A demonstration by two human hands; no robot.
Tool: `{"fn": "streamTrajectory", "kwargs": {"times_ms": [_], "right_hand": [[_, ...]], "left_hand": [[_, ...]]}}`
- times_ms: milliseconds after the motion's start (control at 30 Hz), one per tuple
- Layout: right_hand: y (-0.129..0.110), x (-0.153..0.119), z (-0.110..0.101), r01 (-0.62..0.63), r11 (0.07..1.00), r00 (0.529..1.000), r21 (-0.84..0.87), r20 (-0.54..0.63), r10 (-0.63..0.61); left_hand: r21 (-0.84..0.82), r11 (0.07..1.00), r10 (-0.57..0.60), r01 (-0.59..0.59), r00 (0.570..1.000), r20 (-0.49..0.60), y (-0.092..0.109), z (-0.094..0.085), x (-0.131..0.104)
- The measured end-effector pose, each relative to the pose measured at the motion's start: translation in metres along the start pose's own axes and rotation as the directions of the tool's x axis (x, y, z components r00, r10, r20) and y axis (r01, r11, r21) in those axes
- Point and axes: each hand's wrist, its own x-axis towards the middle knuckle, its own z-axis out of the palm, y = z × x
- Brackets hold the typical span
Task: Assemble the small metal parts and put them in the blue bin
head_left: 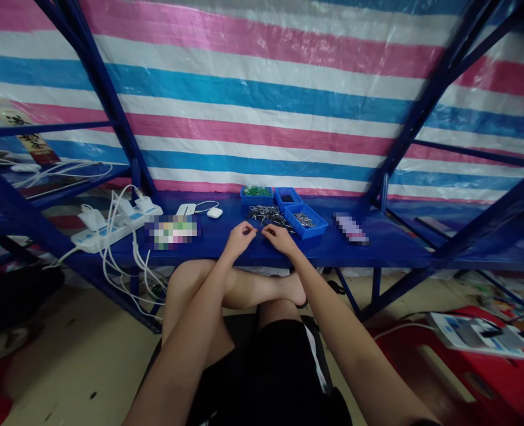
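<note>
Both hands are close together over the front of the blue table (217,242). My left hand (243,235) is closed in a pinch; what its fingertips hold is too small to make out. Facing it, my right hand (277,238) also pinches, with a tiny thing at the fingertips that I cannot name. Just beyond them lies a loose pile of small dark and silvery pieces (268,214). To the right of the pile, a blue bin (312,231) holds many slim silvery pieces. Behind are a blue bin with green pieces (256,200) and a small blue bin with dark pieces (287,195).
At left sit a white power strip (115,228) with plugs and trailing cables, a blurred-out phone-like item (175,231) and a white earphone case (215,212). Another blurred-out flat item (351,229) lies at right. Blue metal frame posts (404,142) flank the table before a striped sheet (262,106).
</note>
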Motion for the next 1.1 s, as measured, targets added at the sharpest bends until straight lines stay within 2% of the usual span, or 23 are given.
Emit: {"fn": "streamTrajectory", "kwargs": {"times_ms": [100, 233, 433, 733, 933, 1100], "right_hand": [[-0.0010, -0.0001, 0.0003, -0.002, 1.000, 1.000, 0.014, -0.015, 0.002], [-0.0032, -0.0002, 0.0002, 0.007, 0.999, 1.000, 0.031, -0.024, -0.006], [-0.0081, -0.0014, -0.0016, 0.017, 1.000, 0.999, 0.006, 0.036, -0.017], [-0.0050, -0.0006, -0.0020, 0.004, 0.999, 0.997, -0.036, 0.079, -0.001], [-0.0074, 0.0008, -0.0025, 0.004, 0.999, 1.000, 0.041, 0.025, -0.005], [-0.0097, 0.0049, -0.0042, 0.081, 0.996, 0.996, 0.028, -0.036, -0.080]], "left_hand": [[-0.018, 1.000, -0.007, 0.008, 0.999, 0.035, 0.0005, -0.0009, -0.0011], [0.059, 0.998, 0.001, -0.004, 0.998, 0.062, 0.0016, -0.0020, -0.0016], [0.152, 0.988, -0.003, -0.016, 0.992, 0.123, 0.0016, -0.0003, -0.0009], [0.251, 0.965, 0.034, -0.074, 0.987, 0.159, 0.0009, 0.0004, -0.0006], [0.345, 0.931, 0.054, -0.119, 0.980, 0.192, 0.0022, 0.0008, 0.0001], [0.515, 0.843, 0.009, -0.154, 0.962, 0.273, 0.0090, 0.0020, 0.0067]]}}
